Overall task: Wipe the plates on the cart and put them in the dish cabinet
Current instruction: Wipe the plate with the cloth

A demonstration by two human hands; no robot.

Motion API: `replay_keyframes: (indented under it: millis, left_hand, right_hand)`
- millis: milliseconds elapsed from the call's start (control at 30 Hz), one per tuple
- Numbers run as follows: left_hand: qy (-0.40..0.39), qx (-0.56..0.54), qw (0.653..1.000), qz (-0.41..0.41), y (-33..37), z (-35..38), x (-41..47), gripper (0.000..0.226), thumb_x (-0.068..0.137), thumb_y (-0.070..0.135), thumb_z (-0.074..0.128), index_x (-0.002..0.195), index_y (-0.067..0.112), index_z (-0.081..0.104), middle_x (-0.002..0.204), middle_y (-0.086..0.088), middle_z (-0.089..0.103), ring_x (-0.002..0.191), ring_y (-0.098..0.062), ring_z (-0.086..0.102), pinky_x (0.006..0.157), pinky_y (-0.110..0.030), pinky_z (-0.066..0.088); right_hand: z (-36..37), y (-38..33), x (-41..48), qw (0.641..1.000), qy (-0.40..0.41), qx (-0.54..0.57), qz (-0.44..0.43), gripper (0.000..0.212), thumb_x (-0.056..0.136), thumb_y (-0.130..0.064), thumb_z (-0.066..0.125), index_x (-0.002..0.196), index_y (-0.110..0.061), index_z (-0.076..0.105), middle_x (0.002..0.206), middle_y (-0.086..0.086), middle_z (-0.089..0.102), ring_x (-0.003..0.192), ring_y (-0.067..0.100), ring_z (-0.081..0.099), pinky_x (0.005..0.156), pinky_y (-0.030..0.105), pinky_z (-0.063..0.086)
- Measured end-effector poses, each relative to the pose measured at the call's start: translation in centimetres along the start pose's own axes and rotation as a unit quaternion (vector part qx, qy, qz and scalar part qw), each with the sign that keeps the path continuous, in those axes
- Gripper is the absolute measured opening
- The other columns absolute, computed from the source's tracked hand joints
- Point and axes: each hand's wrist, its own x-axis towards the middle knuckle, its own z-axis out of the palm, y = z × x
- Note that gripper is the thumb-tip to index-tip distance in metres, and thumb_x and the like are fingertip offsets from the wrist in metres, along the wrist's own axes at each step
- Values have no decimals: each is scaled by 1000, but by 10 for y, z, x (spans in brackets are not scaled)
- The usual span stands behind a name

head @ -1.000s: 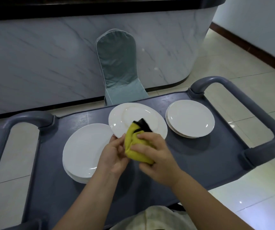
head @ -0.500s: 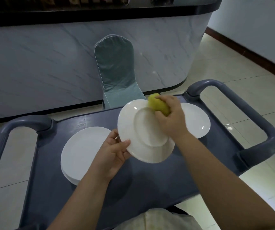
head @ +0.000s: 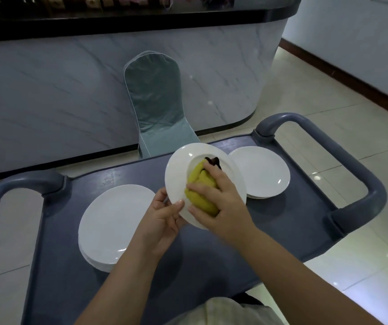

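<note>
On the grey cart (head: 293, 221), a stack of white plates (head: 115, 221) sits at the left. Just beside it the left hand (head: 162, 221) pinches the lower rim of a tilted plate (head: 176, 170) held above the cart. The right hand (head: 223, 207) grips a yellow cloth (head: 200, 193), pressing it to the plate's face. Another plate stack (head: 263, 170) lies at the right.

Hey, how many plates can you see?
3 visible: the held plate, in the left hand under the cloth in the right hand; one topping the left stack; one topping the right stack. Both stacks hide more beneath.
</note>
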Motion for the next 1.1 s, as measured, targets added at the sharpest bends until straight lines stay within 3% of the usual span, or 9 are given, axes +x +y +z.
replay_keyframes:
  millis: [133, 267, 333, 433, 600, 767, 867, 1000, 1100]
  left_hand:
    - [3, -2, 1000, 1, -1, -3, 0, 38, 77, -4, 57, 111, 11, 57, 109, -15, 67, 91, -27, 69, 70, -36, 61]
    - [-19, 49, 999, -2, -3, -3, -3, 37, 77, -7, 61, 108, 11, 56, 101, -11, 68, 88, -23, 69, 66, -33, 59]
    - [-37, 84, 996, -1, -5, 0, -4, 38, 77, -8, 67, 108, 9, 55, 101, -11, 69, 91, -25, 69, 69, -35, 59]
    - [-39, 103, 994, 15, -5, 4, 0, 35, 77, -5, 64, 108, 7, 55, 102, -11, 69, 93, -26, 69, 71, -36, 59]
    - [-16, 65, 998, 20, 5, -1, -1, 37, 79, -8, 60, 112, 7, 54, 104, -14, 67, 91, -27, 68, 72, -36, 60]
    - [-7, 71, 997, 0, -8, 4, -6, 38, 75, -7, 69, 106, 11, 56, 99, -9, 69, 90, -23, 69, 71, -35, 59]
    - [16, 33, 999, 23, 0, 7, 0, 35, 73, -5, 60, 103, 11, 56, 98, -9, 70, 87, -21, 70, 73, -34, 60]
    - [40, 5, 998, 50, 18, -5, 3, 33, 73, -7, 57, 98, 14, 59, 96, -8, 71, 83, -20, 71, 65, -31, 60]
    - [43, 18, 998, 41, 10, -6, 1, 34, 73, -8, 57, 100, 14, 57, 94, -7, 70, 84, -20, 71, 65, -32, 59]
  right_hand:
    - [-13, 40, -29, 992, -14, -36, -121, 33, 85, -23, 71, 117, -23, 67, 144, 8, 39, 136, 31, 39, 110, 45, 36]
    - [-36, 76, -14, 985, 125, 31, 113, 39, 82, -38, 65, 120, -28, 64, 140, -3, 46, 129, -1, 41, 109, 39, 36]
    - [-39, 68, 23, 971, 166, 54, 163, 39, 84, -39, 67, 122, -30, 61, 137, -4, 51, 123, 0, 45, 110, 36, 37]
    - [-17, 23, 57, 993, 100, 31, 52, 36, 87, -27, 69, 122, -25, 63, 142, 3, 47, 127, 9, 43, 110, 23, 32]
    - [-1, 22, 15, 984, -33, -11, -173, 30, 87, -22, 72, 115, -11, 70, 139, 16, 49, 129, 30, 48, 108, 40, 38]
    - [-26, 62, 29, 985, 133, 40, 102, 37, 85, -37, 67, 119, -26, 64, 140, 1, 50, 123, -12, 40, 109, 25, 36]
    - [-12, 38, 41, 996, 72, 30, 42, 38, 85, -39, 65, 121, -26, 64, 141, -2, 46, 125, -2, 40, 107, 15, 31]
    - [-6, 37, -8, 991, -65, 54, -106, 32, 81, -23, 71, 113, -22, 65, 140, 2, 48, 125, 17, 51, 104, 29, 40]
    - [-13, 64, -20, 996, 35, 86, 8, 28, 78, -28, 69, 106, -27, 66, 134, -11, 53, 121, 9, 53, 102, 35, 44]
